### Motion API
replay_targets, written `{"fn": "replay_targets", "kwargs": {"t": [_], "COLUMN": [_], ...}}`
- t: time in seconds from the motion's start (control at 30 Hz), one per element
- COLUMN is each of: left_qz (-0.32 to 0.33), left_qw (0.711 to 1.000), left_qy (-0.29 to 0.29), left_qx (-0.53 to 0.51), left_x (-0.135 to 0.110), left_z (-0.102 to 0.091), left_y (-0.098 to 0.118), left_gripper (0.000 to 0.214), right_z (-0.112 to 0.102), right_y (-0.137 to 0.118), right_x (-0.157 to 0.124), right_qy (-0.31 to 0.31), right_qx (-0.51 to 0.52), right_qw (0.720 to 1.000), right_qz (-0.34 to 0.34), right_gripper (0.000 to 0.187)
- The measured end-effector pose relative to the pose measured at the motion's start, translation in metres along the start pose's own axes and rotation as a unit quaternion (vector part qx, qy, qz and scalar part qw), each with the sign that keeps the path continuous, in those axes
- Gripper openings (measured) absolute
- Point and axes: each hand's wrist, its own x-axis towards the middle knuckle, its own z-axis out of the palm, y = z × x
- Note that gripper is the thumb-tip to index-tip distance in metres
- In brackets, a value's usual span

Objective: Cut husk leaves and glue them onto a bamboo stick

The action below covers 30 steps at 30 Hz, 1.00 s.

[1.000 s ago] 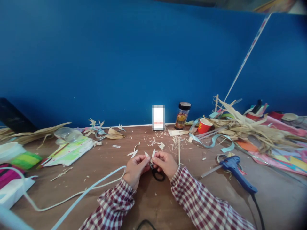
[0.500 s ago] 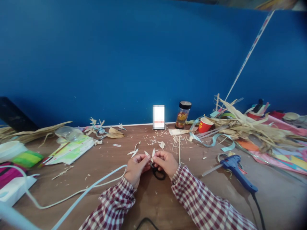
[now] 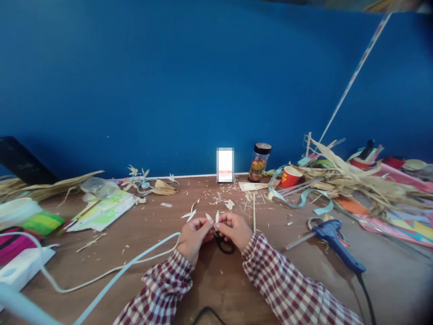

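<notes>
Pale, papery slivers stand up out of my grip, well in from the back edge of the brown counter [image 3: 284, 293]. The fingers [image 3: 206, 229] of my left hand [image 3: 191, 238] are closed on the left sliver [image 3: 208, 217], whose point leans out to the left. My right hand [image 3: 239, 231] pinches the right sliver [image 3: 217, 216], which stands almost upright. Their tips are apart; my fingers hide the lower ends, so I can't tell whether they join. Under my right hand pokes a black loop handle [image 3: 225, 246], and I can't tell whether I hold it or it lies there.

Just beyond my left hand lie some white cut strips [image 3: 191, 215]; past my right, a thin pale stick [image 3: 254, 212] points toward the back edge. Scattered shavings [image 3: 216, 197] litter the counter farther back. Near that edge are a black-lidded jar [image 3: 259, 164] and, to its right, a red cup [image 3: 289, 177], with dried husks [image 3: 352, 175] heaped toward the right. A blue glue gun [image 3: 333, 241] rests to the right of my checked sleeve [image 3: 284, 280]. White cable [image 3: 117, 271] loops across the counter on my left.
</notes>
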Motion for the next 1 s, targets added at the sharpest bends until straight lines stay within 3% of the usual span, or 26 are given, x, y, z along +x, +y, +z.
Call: {"fn": "replay_targets", "kwargs": {"t": [0.2,0.4,0.7,1.0], "left_qz": [0.001,-0.006,-0.011,0.006], "left_qw": [1.000,0.999,0.997,0.999], "left_qy": [-0.009,-0.042,-0.075,-0.053], "left_qx": [0.002,0.014,-0.004,-0.001], "left_x": [-0.003,-0.006,-0.007,-0.004], "left_z": [0.002,0.003,0.002,-0.001], "left_y": [0.004,0.004,0.006,0.004], "left_gripper": [0.032,0.030,0.024,0.025], "right_z": [0.002,0.003,0.004,0.009], "right_y": [-0.002,-0.001,-0.004,-0.006], "right_x": [-0.003,-0.004,-0.007,-0.013], "right_qy": [0.024,0.066,0.079,0.073], "right_qx": [-0.015,-0.059,-0.123,-0.245], "right_qw": [0.999,0.992,0.980,0.951], "right_qz": [-0.019,-0.086,-0.136,-0.173], "right_gripper": [0.023,0.027,0.027,0.031]}}
